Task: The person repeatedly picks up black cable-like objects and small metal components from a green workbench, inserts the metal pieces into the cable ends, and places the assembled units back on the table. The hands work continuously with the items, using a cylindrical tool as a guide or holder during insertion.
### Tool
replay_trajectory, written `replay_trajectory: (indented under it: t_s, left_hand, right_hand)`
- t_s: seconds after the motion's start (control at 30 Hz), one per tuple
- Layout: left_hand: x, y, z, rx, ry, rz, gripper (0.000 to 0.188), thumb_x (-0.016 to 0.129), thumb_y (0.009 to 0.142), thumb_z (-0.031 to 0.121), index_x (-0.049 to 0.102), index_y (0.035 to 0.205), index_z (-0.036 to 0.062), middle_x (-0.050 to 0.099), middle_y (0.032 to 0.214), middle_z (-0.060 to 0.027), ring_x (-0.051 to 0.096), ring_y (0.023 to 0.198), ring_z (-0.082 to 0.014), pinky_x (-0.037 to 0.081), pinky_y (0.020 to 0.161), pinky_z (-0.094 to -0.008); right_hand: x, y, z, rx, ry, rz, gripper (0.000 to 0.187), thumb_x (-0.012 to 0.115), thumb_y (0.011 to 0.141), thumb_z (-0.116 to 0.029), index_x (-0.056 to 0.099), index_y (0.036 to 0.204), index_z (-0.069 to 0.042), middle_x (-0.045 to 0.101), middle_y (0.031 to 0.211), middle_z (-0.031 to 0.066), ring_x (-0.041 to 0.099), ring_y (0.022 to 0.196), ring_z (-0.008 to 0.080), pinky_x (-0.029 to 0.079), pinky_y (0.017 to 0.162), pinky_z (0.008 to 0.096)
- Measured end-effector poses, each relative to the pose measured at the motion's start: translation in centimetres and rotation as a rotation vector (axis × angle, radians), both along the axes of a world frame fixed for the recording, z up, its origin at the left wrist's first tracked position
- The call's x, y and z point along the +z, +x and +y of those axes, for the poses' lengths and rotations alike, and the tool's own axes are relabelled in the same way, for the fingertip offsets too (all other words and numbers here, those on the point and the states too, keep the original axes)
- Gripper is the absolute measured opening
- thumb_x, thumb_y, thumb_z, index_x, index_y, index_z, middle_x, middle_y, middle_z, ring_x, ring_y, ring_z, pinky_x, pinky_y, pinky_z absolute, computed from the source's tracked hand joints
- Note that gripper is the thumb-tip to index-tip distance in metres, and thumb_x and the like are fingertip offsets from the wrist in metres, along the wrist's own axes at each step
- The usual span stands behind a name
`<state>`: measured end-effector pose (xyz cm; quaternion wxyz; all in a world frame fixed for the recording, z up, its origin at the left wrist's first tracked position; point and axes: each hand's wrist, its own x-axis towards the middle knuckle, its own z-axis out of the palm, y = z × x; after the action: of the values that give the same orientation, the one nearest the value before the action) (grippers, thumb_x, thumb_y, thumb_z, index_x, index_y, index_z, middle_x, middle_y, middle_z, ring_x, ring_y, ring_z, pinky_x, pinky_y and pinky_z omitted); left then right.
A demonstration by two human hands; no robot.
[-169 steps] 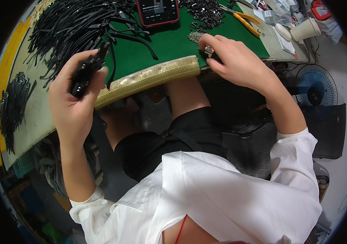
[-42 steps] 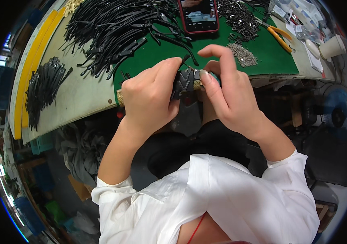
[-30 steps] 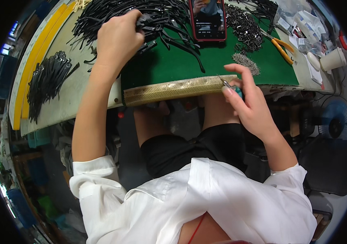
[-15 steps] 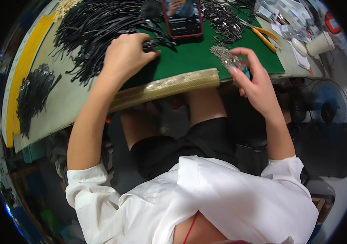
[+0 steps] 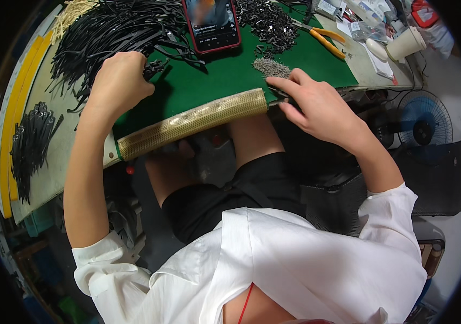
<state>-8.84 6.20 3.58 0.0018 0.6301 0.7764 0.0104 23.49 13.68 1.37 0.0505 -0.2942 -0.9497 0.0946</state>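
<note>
My left hand (image 5: pixel 121 82) is closed round a bunch of black straps (image 5: pixel 156 68), whose ends stick out past the fingers on the right. Behind it spreads a large heap of black straps (image 5: pixel 111 35). My right hand (image 5: pixel 316 105) sits low beside a pile of small silver pieces (image 5: pixel 271 67). Its fingers are bent round a slim metal tool (image 5: pixel 278 101), mostly hidden by the hand; its kind I cannot make out. Between my hands, a gold mesh-patterned roll (image 5: pixel 192 123) lies along the front edge of the green mat (image 5: pixel 198 78).
A phone (image 5: pixel 214 32) in a red case lies at the back. Right of it are a heap of small dark metal parts (image 5: pixel 268 27), yellow-handled pliers (image 5: pixel 327 42) and a white cup (image 5: pixel 406 43). A smaller strap bundle (image 5: pixel 33 146) lies left; a fan (image 5: pixel 423 128) stands right.
The view has shifted, so the table things appear further left. My left hand has drawn left with the straps. My right hand has come down from the silver pile toward the roll's right end.
</note>
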Motion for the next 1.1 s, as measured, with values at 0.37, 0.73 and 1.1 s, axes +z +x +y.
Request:
replay_trajectory:
  t_s: [0.37,0.73,1.1]
  left_hand:
    - [2.6,-1.5,-4.0,-0.056,0.332,-0.333,0.027,0.073,0.080,0.001,0.068,0.106,-0.0041,0.074,0.087,-0.0130,0.069,0.073,-0.0196,0.051,0.068,-0.0323]
    - [0.5,2.6,-5.9,-0.023,0.414,-1.101,0.023,0.068,0.089,0.011,0.071,0.110,0.0049,0.062,0.067,0.0030,0.045,0.054,-0.0004,0.029,0.048,-0.0176]
    - [-1.1,4.0,-6.0,-0.035,0.591,-1.236,0.030,0.070,0.087,0.002,0.064,0.116,0.0015,0.062,0.080,-0.0003,0.060,0.068,-0.0055,0.042,0.059,-0.0187]
  right_hand:
    - [-0.8,-1.1,1.6,0.048,-0.102,0.159,0.030,0.057,0.087,-0.012,0.055,0.116,-0.005,0.062,0.102,0.0200,0.064,0.090,0.0387,0.051,0.082,0.0468]
    - [0.3,-1.9,1.8,0.029,-0.093,-0.009,0.027,0.061,0.087,-0.012,0.056,0.113,-0.009,0.063,0.103,0.0147,0.064,0.093,0.0357,0.051,0.080,0.0427]
    - [0.8,-2.9,2.0,0.092,-0.044,-0.033,0.025,0.059,0.085,-0.013,0.059,0.110,-0.007,0.065,0.097,0.0172,0.066,0.088,0.0374,0.053,0.078,0.0466]
